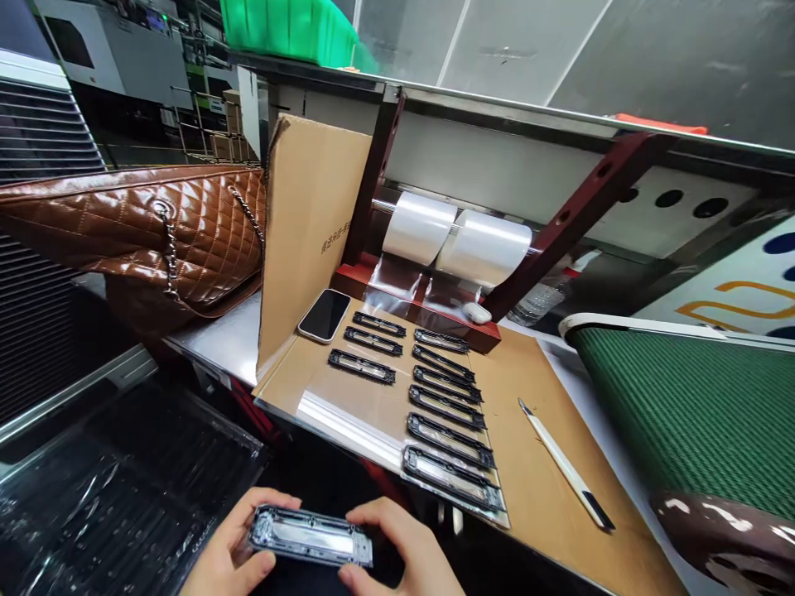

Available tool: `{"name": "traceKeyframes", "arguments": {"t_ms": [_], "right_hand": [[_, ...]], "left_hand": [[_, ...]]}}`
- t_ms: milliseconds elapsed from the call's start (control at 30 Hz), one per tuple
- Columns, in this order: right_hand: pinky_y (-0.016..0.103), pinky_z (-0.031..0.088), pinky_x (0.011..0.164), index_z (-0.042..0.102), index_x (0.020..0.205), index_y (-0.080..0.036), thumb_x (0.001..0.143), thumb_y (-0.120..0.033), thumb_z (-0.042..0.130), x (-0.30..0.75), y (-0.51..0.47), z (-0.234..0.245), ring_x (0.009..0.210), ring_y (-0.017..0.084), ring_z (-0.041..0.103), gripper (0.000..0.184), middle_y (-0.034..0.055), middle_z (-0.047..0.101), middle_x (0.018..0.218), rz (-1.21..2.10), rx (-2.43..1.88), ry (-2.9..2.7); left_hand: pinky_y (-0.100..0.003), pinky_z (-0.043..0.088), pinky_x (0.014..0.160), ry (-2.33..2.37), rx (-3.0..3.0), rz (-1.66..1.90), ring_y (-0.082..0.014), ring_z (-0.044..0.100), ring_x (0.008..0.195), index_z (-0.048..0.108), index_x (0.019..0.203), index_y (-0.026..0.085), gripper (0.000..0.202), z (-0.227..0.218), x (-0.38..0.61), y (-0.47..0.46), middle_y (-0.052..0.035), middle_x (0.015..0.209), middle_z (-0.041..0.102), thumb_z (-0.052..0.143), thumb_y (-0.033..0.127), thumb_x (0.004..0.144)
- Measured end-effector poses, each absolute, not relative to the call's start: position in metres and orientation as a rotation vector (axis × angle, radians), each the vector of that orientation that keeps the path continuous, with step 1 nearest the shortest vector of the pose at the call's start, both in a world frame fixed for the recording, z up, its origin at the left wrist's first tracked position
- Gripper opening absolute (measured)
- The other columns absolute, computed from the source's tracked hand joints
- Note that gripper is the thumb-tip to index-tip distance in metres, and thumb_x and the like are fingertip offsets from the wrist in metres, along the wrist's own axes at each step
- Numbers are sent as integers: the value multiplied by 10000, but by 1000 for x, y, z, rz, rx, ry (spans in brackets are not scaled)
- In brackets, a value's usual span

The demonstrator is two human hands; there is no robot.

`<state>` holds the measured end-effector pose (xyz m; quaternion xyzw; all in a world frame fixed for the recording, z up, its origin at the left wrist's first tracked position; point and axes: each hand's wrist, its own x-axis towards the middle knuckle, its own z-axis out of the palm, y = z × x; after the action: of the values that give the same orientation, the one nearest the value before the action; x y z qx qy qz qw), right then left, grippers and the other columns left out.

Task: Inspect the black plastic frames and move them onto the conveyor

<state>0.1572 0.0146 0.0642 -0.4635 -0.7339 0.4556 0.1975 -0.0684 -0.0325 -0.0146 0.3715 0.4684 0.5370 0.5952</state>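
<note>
Between both hands, in front of the table edge, is a long black plastic part (314, 534) with a shiny silvery strip along its middle. My left hand (233, 546) pinches its left end with thumb and fingers. At the other end, my right hand (403, 550) grips it the same way. On the table lie several similar black parts, one column on the left with a black part (362, 366) nearest me, and another column on the right with a black part (450, 478) at the table's front edge.
A phone (324, 315) lies beside an upright cardboard sheet (314, 190). Behind are two film rolls (422, 228) on a rod. A white-handled knife-like tool (565, 463) rests on cardboard. A green conveyor belt (689, 406) is at right, a tray of parts (118, 488) at lower left, a brown bag (204, 232) above it.
</note>
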Motion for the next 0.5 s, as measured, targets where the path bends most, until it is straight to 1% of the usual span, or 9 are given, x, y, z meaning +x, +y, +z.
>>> {"name": "traceKeyframes", "arguments": {"t_ms": [67,133,200,233,267,300,367,433,500], "right_hand": [[256,474,774,645,973,-186,677,-144,718,152,17,59,848,207,613,308,30,660,925,1263,-1288,-2138],[267,482,796,646,999,-181,701,-156,747,143,20,49,872,218,619,316,46,661,944,1244,-1270,-2263],[284,494,811,646,1035,-188,724,-214,788,130,22,32,895,235,624,343,59,663,964,1213,-1203,-2415],[293,502,811,645,1054,-191,717,-236,809,123,24,21,899,246,627,378,64,664,967,1190,-1149,-2489],[300,511,807,644,1063,-192,720,-228,809,115,25,10,900,253,630,383,68,664,969,1155,-1091,-2544],[302,518,799,646,1052,-190,738,-195,783,107,27,-1,896,253,634,342,71,663,969,1113,-1034,-2573],[295,524,795,646,1010,-190,807,-122,661,94,30,-20,886,233,640,215,71,653,970,1048,-951,-2551],[280,521,808,637,986,-204,875,-103,519,89,33,-33,891,206,642,192,67,643,981,1028,-918,-2469],[270,520,817,632,1003,-220,909,-148,474,91,37,-42,894,197,644,198,63,644,981,1056,-913,-2422]], "left_hand": [[-373,478,866,1141,1072,1129,-325,587,999,671,1018,239,511,-25,-91,-35,-90,1033,663,735,622,685],[-387,449,913,1235,1279,985,-318,564,1037,657,1044,255,366,-36,-111,-42,-86,1062,647,708,474,755],[-398,445,924,1355,1397,837,-310,570,1030,663,1041,279,292,-49,-127,-55,-76,1065,650,683,364,762],[-395,456,916,1422,1422,795,-306,580,1017,670,1037,296,284,-58,-135,-63,-66,1056,658,678,352,759],[-389,469,906,1491,1429,768,-302,592,1006,676,1036,317,282,-68,-144,-73,-55,1048,667,680,364,758],[-379,479,901,1571,1431,778,-297,601,1002,681,1034,341,285,-81,-153,-82,-39,1044,675,687,397,754],[-371,487,907,1800,1414,855,-292,609,1010,682,1029,380,301,-110,-179,-101,-10,1048,686,684,496,751],[-416,467,936,1989,1326,886,-316,593,1047,678,1029,341,373,-140,-214,-115,-33,1077,681,613,599,768],[-444,447,955,2177,1232,915,-333,579,1068,647,1043,274,533,-169,-257,-122,-78,1113,664,525,705,754]]}}
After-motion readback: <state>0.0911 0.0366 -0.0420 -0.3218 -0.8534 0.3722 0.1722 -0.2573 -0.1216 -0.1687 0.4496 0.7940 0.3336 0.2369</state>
